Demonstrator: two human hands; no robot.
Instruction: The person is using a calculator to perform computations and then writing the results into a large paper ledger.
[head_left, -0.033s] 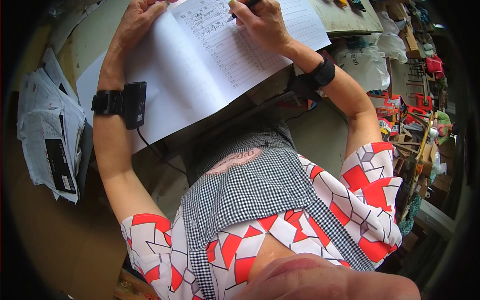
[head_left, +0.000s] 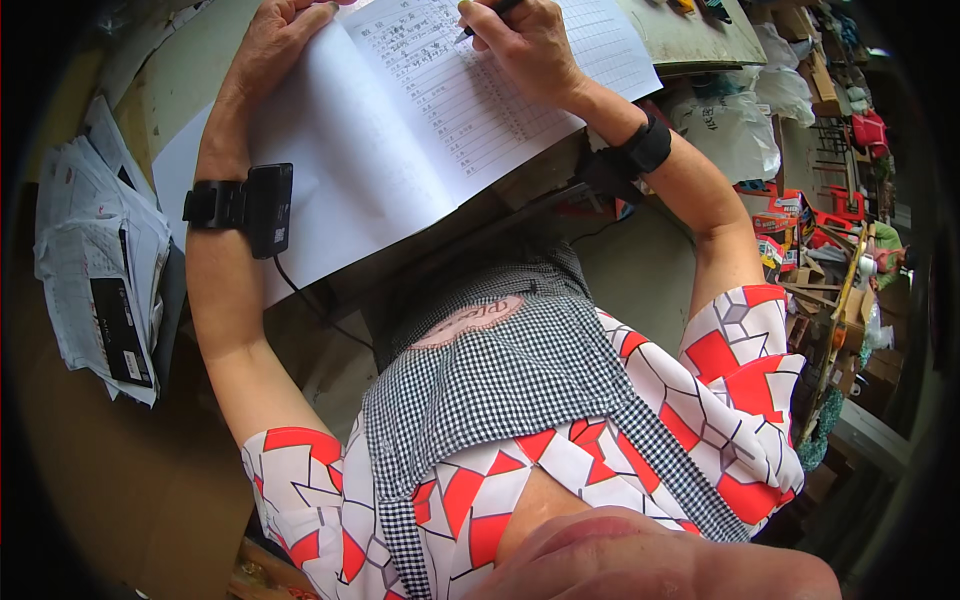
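Observation:
An open notebook (head_left: 420, 130) with ruled pages and dark handwriting lies at the top of the view. My right hand (head_left: 525, 50) is closed round a black pen (head_left: 508, 6), whose tip is close to the written lines of the right page. At the top of the left page, which bulges up in a curve, rests my left hand (head_left: 275, 40). Its thumb lies along the paper. The picture's upper edge cuts off most of its other fingers, so its grip cannot be made out.
A pale table (head_left: 690, 35) bears the notebook. On the left stands a stack of papers (head_left: 100, 260). Plastic bags (head_left: 725, 125), boxes (head_left: 785, 225) and a red container (head_left: 870, 133) crowd the right side. A black wrist device (head_left: 268, 210) trails a cable.

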